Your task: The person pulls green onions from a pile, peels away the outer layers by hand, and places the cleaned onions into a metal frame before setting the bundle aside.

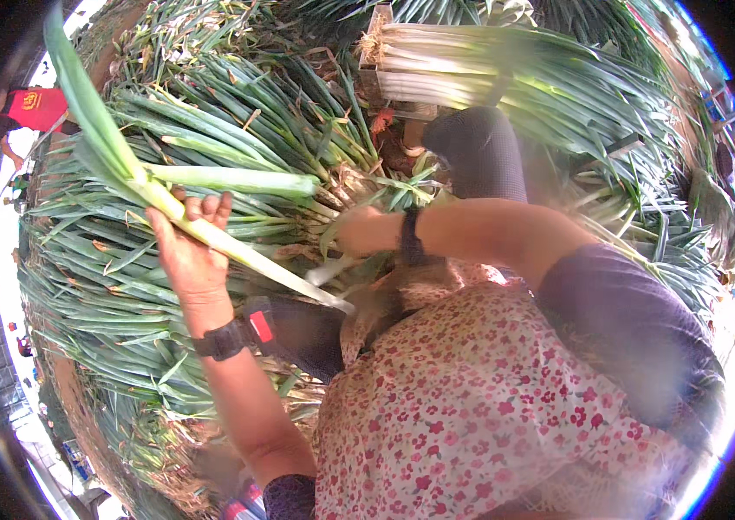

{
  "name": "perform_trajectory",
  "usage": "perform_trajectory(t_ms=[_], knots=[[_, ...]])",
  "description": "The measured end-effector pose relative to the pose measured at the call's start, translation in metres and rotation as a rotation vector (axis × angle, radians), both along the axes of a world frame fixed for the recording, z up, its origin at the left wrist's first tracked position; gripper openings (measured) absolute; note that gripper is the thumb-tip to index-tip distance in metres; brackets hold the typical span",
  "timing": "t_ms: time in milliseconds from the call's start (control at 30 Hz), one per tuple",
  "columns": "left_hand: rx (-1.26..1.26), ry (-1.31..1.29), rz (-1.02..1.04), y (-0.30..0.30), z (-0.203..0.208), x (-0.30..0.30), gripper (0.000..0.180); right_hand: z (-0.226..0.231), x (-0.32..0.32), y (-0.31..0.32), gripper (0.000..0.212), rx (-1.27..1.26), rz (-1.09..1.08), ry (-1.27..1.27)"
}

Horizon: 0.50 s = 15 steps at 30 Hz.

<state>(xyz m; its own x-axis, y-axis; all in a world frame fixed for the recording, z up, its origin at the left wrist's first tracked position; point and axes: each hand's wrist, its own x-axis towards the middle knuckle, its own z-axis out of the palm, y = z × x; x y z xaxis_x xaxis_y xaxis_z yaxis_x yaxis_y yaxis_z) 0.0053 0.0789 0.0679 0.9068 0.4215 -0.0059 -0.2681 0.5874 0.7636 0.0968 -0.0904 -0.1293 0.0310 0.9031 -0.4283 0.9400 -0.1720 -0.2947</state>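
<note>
My left hand is closed around a long green onion, thumb on one side and fingers on the other. Its green leaves rise to the upper left, and its pale stalk slants down toward my lap. My right hand reaches across to the root ends of a large heap of green onions. Motion blur and the angle hide its fingers, so its grip is unclear. A pale, blurred strip lies just below that hand. Another thick green stalk lies behind my left hand.
At the upper right, trimmed green onions with white stalks lie in a row on a holder. My knee is beside them, and a floral apron covers my lap. A person in red is at the far left.
</note>
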Motion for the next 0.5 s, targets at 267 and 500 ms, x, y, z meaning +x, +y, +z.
perform_trajectory(t_ms=[267, 500], knots=[[0.083, 0.023, 0.208, 0.029, 0.019, -0.005, 0.044, 0.023, 0.027, -0.011, 0.029, 0.350, -0.514, 0.362], [0.102, 0.135, 0.284, 0.005, 0.000, 0.021, 0.037, 0.147, 0.001, 0.042, 0.023, 1.121, -0.318, 0.755]])
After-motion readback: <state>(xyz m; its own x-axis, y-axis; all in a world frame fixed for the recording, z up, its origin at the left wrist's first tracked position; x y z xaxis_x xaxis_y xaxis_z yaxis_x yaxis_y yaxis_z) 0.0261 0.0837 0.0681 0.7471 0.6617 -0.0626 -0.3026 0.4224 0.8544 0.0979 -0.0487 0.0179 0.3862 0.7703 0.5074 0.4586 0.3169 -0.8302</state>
